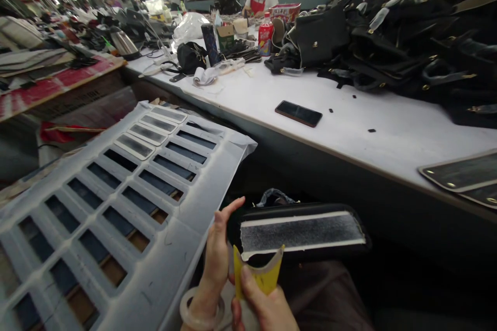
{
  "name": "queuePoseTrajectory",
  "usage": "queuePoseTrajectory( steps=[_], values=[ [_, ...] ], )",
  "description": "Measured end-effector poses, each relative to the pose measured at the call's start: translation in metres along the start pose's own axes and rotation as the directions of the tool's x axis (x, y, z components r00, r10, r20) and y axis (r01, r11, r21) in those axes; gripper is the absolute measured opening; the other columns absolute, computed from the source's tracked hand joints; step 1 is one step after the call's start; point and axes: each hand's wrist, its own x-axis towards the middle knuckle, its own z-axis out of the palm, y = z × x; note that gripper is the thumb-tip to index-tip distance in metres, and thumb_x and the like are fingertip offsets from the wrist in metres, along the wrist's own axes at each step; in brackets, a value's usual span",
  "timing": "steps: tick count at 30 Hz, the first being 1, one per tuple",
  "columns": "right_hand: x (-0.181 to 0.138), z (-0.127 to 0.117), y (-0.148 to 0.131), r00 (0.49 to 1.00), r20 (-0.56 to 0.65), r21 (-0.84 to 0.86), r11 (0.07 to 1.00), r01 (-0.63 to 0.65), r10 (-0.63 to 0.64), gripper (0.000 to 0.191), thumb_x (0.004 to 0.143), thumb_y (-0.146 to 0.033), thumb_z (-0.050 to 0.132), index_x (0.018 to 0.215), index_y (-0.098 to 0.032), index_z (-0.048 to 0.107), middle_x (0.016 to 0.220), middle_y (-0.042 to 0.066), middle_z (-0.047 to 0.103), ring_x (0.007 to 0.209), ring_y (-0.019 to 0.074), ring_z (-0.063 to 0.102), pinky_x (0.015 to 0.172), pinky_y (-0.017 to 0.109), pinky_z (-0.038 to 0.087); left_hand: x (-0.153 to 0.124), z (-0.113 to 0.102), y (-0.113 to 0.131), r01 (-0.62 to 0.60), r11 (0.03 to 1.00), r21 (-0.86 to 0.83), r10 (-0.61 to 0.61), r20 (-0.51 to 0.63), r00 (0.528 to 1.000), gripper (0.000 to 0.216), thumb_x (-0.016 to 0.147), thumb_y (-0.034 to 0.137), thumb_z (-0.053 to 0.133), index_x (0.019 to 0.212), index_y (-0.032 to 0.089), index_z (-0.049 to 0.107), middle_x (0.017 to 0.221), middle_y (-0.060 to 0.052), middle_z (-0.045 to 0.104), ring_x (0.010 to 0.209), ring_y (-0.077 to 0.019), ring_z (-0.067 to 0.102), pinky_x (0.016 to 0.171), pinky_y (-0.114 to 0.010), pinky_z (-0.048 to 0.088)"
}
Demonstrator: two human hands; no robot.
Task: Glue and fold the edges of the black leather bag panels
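Observation:
My left hand (215, 258), with a pale bangle on the wrist, grips the left end of a black leather piece (303, 232) with a grey strip edged in white. My right hand (264, 307) pinches a curved yellow strip (262, 271) just below that piece's left end. Both hands are low in the head view, over my lap.
A grey template board (116, 201) with rows of rectangular slots lies to the left. A long white table (388, 129) carries a black phone (298, 113), a heap of black bags (407, 46), bottles and flat panels (462, 173). People sit at the far end.

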Motion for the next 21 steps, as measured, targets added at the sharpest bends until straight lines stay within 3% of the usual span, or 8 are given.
queuePoseTrajectory(
  steps=[4, 7, 14, 21],
  values=[
    [-0.001, -0.004, -0.007, 0.997, 0.070, -0.068, 0.998, -0.005, 0.010, 0.064, 0.060, -0.075, 0.076, 0.073, -0.012, 0.069, 0.040, -0.001, 0.052, 0.035, 0.0100, 0.047, 0.038, 0.022, 0.038, -0.003, 0.011, 0.023, -0.083, 0.964, 0.252, 0.028, 0.217, 0.976, 0.063, 0.096, 0.064, 0.030, 0.107, 0.023, 0.076, 0.116, -0.007, 0.073, 0.128, -0.0293, 0.052, 0.117, -0.044, 0.027],
    [-0.001, -0.008, -0.012, 0.994, 0.103, -0.118, 0.993, -0.018, 0.030, 0.065, 0.059, -0.076, 0.075, 0.066, -0.012, 0.066, 0.043, 0.001, 0.054, 0.037, 0.0102, 0.049, 0.040, 0.022, 0.040, -0.002, 0.019, 0.029, -0.095, 0.948, 0.304, 0.041, 0.179, 0.983, 0.061, 0.097, 0.062, 0.031, 0.099, 0.023, 0.079, 0.106, -0.006, 0.077, 0.126, -0.0283, 0.055, 0.118, -0.043, 0.025],
    [0.002, -0.017, -0.027, 0.963, 0.253, -0.212, 0.977, -0.036, 0.091, 0.071, 0.062, -0.082, 0.067, 0.072, -0.011, 0.064, 0.045, 0.000, 0.054, 0.039, 0.0089, 0.048, 0.044, 0.021, 0.041, -0.004, 0.023, 0.027, -0.100, 0.928, 0.359, 0.065, 0.108, 0.992, 0.054, 0.097, 0.059, 0.038, 0.093, 0.024, 0.079, 0.106, -0.005, 0.077, 0.118, -0.0275, 0.062, 0.115, -0.042, 0.030],
    [0.012, -0.027, -0.031, 0.940, 0.323, -0.260, 0.965, -0.024, 0.110, 0.072, 0.064, -0.084, 0.063, 0.071, -0.012, 0.062, 0.042, -0.003, 0.050, 0.036, 0.0072, 0.041, 0.043, 0.020, 0.036, -0.005, 0.027, 0.030, -0.130, 0.891, 0.434, 0.115, 0.060, 0.992, 0.051, 0.096, 0.058, 0.041, 0.088, 0.026, 0.080, 0.099, -0.005, 0.078, 0.108, -0.0268, 0.066, 0.113, -0.041, 0.033]
  ],
)
